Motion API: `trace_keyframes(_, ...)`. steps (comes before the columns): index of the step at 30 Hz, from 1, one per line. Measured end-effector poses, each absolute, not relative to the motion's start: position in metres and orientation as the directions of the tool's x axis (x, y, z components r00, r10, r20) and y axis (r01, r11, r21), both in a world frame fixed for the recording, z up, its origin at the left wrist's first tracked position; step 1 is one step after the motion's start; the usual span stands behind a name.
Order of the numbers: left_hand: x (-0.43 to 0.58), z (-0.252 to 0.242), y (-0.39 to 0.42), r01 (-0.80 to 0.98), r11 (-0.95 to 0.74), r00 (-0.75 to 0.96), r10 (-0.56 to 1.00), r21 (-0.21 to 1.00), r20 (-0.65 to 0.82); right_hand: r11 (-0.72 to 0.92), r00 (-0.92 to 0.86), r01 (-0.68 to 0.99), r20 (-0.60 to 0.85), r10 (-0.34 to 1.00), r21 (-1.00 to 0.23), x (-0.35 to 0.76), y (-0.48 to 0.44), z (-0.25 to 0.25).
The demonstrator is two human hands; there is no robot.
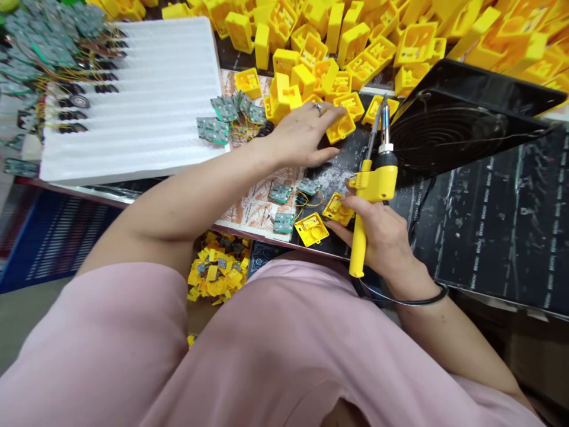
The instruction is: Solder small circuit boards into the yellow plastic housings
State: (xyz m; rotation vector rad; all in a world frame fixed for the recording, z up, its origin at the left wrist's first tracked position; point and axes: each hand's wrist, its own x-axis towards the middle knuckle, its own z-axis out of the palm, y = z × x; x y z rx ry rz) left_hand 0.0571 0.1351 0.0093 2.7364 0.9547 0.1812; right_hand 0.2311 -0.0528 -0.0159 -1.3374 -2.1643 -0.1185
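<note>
My left hand (pixel 302 135) reaches forward over the bench and its fingers close on a yellow plastic housing (pixel 341 127) at the near edge of a big pile of the same housings (pixel 355 41). My right hand (pixel 377 228) is wrapped round a yellow soldering iron (pixel 371 190), tip pointing up and away. Its fingertips also touch a yellow housing with wires (pixel 338 209) lying on the bench. Another open yellow housing (pixel 311 229) and small green circuit boards (pixel 281 193) lie just to the left of it.
A white ribbed foam tray (pixel 146 107) lies at the left, with wired circuit boards (pixel 48 41) heaped at its far corner. A black fan in a tilted frame (pixel 444 127) stands at the right. Finished yellow parts (pixel 217 267) sit in a heap below the bench edge.
</note>
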Motion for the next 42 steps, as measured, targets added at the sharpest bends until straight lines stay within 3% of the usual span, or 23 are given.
trace_keyframes(6, 0.063, 0.017, 0.120, 0.664, -0.726, 0.733, 0.679, 0.182, 0.033, 0.506, -0.320, 0.816, 0.509, 0.799, -0.281, 0.235, -0.055, -0.018)
trace_keyframes(11, 0.031, 0.030, 0.092, 0.742, -0.662, 0.670, 0.734, 0.105, -0.105, 0.517, -0.339, 0.816, 0.512, 0.790, -0.258, 0.251, -0.059, -0.014)
trace_keyframes(14, 0.004, 0.030, 0.085, 0.746, -0.627, 0.661, 0.739, 0.223, -0.133, 0.495, -0.322, 0.822, 0.486, 0.812, -0.281, 0.256, -0.059, -0.011)
trace_keyframes(17, -0.010, 0.024, 0.083, 0.637, -0.691, 0.764, 0.626, 0.343, -0.156, 0.501, -0.323, 0.805, 0.473, 0.820, -0.319, 0.249, -0.050, -0.007)
trace_keyframes(23, -0.006, 0.021, 0.065, 0.621, -0.743, 0.784, 0.592, 0.248, -0.187, 0.490, -0.399, 0.816, 0.315, 0.861, -0.308, 0.228, -0.028, -0.004)
trace_keyframes(27, -0.017, 0.026, 0.058, 0.698, -0.559, 0.695, 0.678, 0.447, -0.238, 0.391, -0.301, 0.872, 0.309, 0.902, -0.294, 0.230, -0.036, -0.009)
trace_keyframes(31, -0.036, 0.019, 0.063, 0.639, -0.436, 0.633, 0.766, 0.634, -0.111, 0.352, -0.273, 0.897, 0.290, 0.917, -0.267, 0.236, -0.046, -0.005)
trace_keyframes(37, -0.041, 0.016, 0.067, 0.644, -0.496, 0.703, 0.685, 0.582, -0.194, 0.474, -0.376, 0.860, 0.396, 0.838, -0.187, 0.235, -0.016, 0.018)
trace_keyframes(42, -0.032, 0.018, 0.059, 0.630, -0.572, 0.738, 0.651, 0.525, -0.177, 0.506, -0.441, 0.794, 0.254, 0.861, -0.336, 0.230, 0.034, 0.013)
